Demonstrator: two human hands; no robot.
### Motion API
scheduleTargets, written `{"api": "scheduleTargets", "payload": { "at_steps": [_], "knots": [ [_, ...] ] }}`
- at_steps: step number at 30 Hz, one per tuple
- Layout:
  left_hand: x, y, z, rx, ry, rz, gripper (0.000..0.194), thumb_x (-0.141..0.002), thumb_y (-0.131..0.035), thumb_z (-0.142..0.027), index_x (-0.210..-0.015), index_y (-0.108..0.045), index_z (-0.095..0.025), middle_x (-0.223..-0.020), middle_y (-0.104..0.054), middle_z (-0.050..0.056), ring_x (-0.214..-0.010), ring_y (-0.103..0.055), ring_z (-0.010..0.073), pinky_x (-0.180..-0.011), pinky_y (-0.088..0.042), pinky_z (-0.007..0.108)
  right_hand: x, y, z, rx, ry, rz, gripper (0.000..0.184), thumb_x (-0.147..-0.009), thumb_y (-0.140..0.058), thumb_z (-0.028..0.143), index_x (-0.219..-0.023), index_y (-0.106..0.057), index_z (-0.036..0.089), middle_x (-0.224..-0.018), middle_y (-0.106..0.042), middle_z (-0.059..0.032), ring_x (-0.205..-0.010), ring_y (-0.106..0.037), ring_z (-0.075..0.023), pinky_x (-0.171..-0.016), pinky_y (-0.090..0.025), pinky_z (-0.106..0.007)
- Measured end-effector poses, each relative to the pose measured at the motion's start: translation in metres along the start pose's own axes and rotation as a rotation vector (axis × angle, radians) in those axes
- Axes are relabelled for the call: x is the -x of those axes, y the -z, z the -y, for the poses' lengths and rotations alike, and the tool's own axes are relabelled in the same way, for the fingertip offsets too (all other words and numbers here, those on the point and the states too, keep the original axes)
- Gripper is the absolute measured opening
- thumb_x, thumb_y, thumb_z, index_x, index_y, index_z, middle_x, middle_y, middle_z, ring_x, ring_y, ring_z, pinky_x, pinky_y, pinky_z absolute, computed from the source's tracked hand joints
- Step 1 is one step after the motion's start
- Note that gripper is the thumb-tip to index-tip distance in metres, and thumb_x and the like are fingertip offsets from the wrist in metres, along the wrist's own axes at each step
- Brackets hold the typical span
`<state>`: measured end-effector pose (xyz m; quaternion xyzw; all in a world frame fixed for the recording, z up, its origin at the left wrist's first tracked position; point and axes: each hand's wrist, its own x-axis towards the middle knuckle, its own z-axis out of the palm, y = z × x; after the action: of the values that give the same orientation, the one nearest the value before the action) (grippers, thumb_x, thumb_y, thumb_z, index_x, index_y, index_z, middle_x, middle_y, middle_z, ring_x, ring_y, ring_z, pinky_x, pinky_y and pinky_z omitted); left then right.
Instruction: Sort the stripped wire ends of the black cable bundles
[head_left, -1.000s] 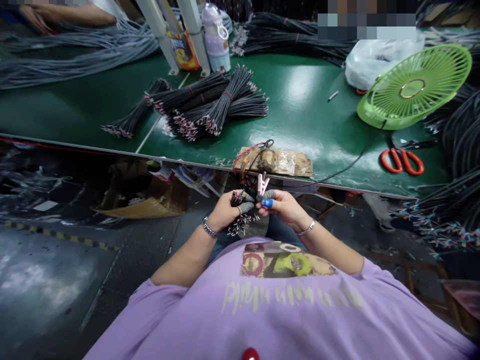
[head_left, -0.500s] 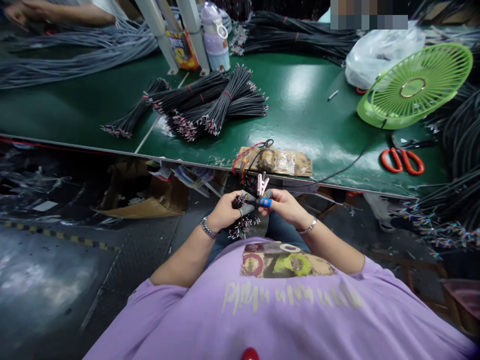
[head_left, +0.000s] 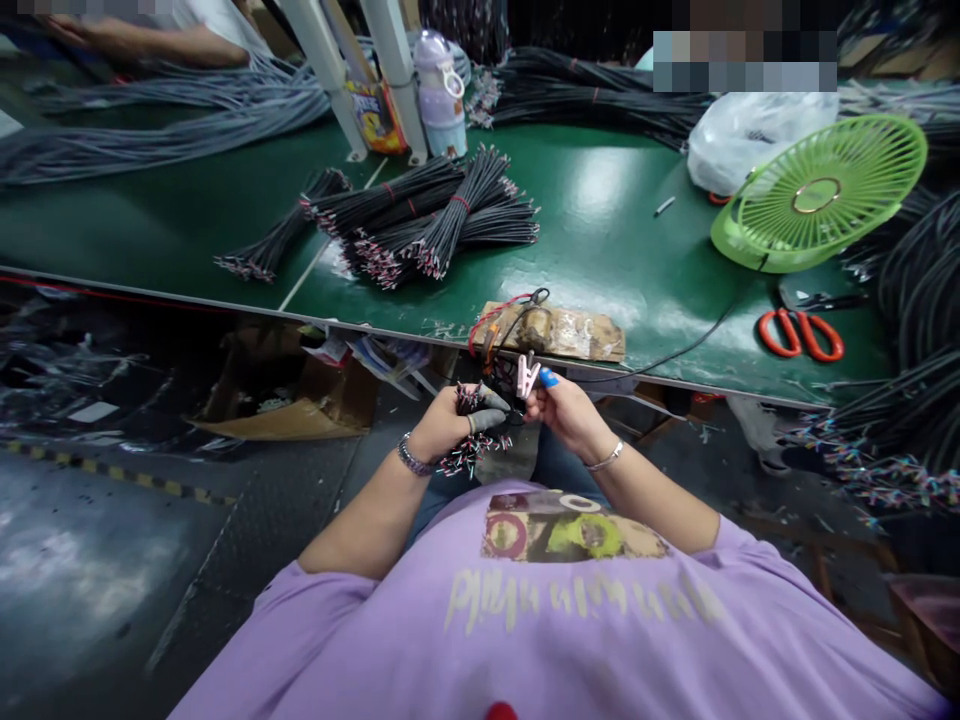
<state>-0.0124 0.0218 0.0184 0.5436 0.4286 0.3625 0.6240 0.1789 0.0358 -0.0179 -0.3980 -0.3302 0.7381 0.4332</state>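
Observation:
My left hand (head_left: pixel 444 425), with grey covers on its fingertips, is wrapped round a bunch of short black cables (head_left: pixel 472 455) whose red, white and dark wire ends stick out above and below it. My right hand (head_left: pixel 571 418) is closed beside it, blue tape on its thumb; what its fingers pinch is too small to make out. Just by those fingertips a pink clip (head_left: pixel 527 376) stands at the table edge. Behind it, red and black leads run over a worn wooden block (head_left: pixel 574 333).
Tied bundles of black cables (head_left: pixel 420 215) lie on the green table (head_left: pixel 615 220). To the right are red-handled scissors (head_left: pixel 801 335), a green fan (head_left: pixel 817 195) and a plastic bag (head_left: pixel 742 140). A purple bottle (head_left: pixel 441 95) stands at the back. Another person's arm (head_left: pixel 172 45) is far left.
My right hand has drawn slightly away from my left, and its taped thumb now points up beside the pink clip. The left hand keeps hold of the cables. The whole view has shifted slightly.

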Motion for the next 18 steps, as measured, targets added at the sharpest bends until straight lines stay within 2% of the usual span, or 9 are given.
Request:
{"api": "scheduleTargets", "payload": {
  "at_steps": [2, 4, 6, 8, 10, 11, 15, 18],
  "knots": [
    [-0.003, 0.0, -0.003, 0.036, -0.018, -0.034, 0.022, -0.064, -0.077, -0.027, -0.079, -0.071, -0.012, -0.076, -0.071, 0.005, -0.07, -0.063, 0.015, -0.07, -0.051, 0.027, -0.006, -0.001, 0.003, -0.093, -0.084, 0.064, 0.046, -0.077, -0.055, 0.063, -0.082, -0.058, 0.017, -0.069, -0.062, -0.0003, -0.052, -0.053, -0.0086, -0.055, -0.051, -0.025],
    [-0.007, 0.0, -0.004, 0.06, -0.032, -0.057, 0.023, -0.062, -0.078, -0.028, -0.076, -0.071, -0.011, -0.075, -0.071, 0.005, -0.07, -0.063, 0.0157, -0.07, -0.051, 0.028, -0.011, -0.004, 0.004, -0.092, -0.076, 0.105, 0.047, -0.076, -0.056, 0.064, -0.083, -0.06, 0.017, -0.071, -0.063, -0.0012, -0.054, -0.053, -0.0091, -0.056, -0.051, -0.025],
    [-0.011, 0.0, -0.005, 0.074, -0.032, -0.068, 0.025, -0.06, -0.08, -0.028, -0.076, -0.072, -0.011, -0.073, -0.071, 0.005, -0.068, -0.063, 0.0159, -0.07, -0.051, 0.028, -0.013, -0.007, 0.004, -0.02, 0.046, 0.067, 0.046, -0.074, -0.058, 0.063, -0.076, -0.061, 0.017, -0.067, -0.061, -0.0001, -0.053, -0.052, -0.0086, -0.056, -0.049, -0.024],
    [-0.015, 0.001, -0.005, 0.074, -0.02, -0.061, 0.026, -0.059, -0.08, -0.028, -0.077, -0.072, -0.011, -0.073, -0.071, 0.005, -0.067, -0.063, 0.0158, -0.07, -0.051, 0.028, -0.014, -0.009, 0.001, 0.076, 0.203, -0.022, 0.049, -0.074, -0.058, 0.064, -0.067, -0.061, 0.016, -0.062, -0.059, 0.0001, -0.053, -0.05, -0.0084, -0.055, -0.046, -0.022],
    [-0.018, 0.002, -0.003, 0.079, -0.006, -0.042, 0.026, -0.06, -0.08, -0.028, -0.077, -0.072, -0.01, -0.072, -0.07, 0.005, -0.067, -0.062, 0.0155, -0.069, -0.05, 0.028, -0.015, -0.01, -0.002, 0.103, 0.275, -0.079, 0.052, -0.074, -0.055, 0.066, -0.066, -0.061, 0.016, -0.061, -0.06, -0.0006, -0.054, -0.051, -0.0089, -0.054, -0.044, -0.022],
    [-0.019, 0.003, -0.002, 0.084, 0.0, -0.028, 0.026, -0.06, -0.079, -0.029, -0.076, -0.071, -0.011, -0.072, -0.07, 0.004, -0.067, -0.062, 0.0153, -0.069, -0.05, 0.028, -0.015, -0.011, -0.003, 0.07, 0.251, -0.08, 0.052, -0.074, -0.054, 0.067, -0.069, -0.063, 0.016, -0.063, -0.061, -0.001, -0.054, -0.052, -0.0093, -0.054, -0.044, -0.022],
    [-0.023, 0.004, 0.002, 0.08, 0.002, 0.011, 0.026, -0.059, -0.08, -0.029, -0.074, -0.07, -0.011, -0.069, -0.068, 0.003, -0.065, -0.06, 0.0143, -0.067, -0.048, 0.026, -0.019, -0.015, 0.0, -0.205, -0.008, -0.041, 0.05, -0.074, -0.057, 0.066, -0.079, -0.064, 0.017, -0.066, -0.064, -0.0011, -0.054, -0.056, -0.0101, -0.052, -0.048, -0.023],
    [-0.025, 0.003, 0.005, 0.083, 0.008, 0.009, 0.025, -0.06, -0.08, -0.03, -0.072, -0.069, -0.011, -0.066, -0.066, 0.001, -0.062, -0.058, 0.0123, -0.063, -0.046, 0.024, -0.02, -0.02, 0.004, -0.331, -0.069, -0.078, 0.046, -0.075, -0.06, 0.061, -0.075, -0.063, 0.015, -0.062, -0.063, -0.0006, -0.053, -0.057, -0.0096, -0.051, -0.049, -0.021]
  ]
}}
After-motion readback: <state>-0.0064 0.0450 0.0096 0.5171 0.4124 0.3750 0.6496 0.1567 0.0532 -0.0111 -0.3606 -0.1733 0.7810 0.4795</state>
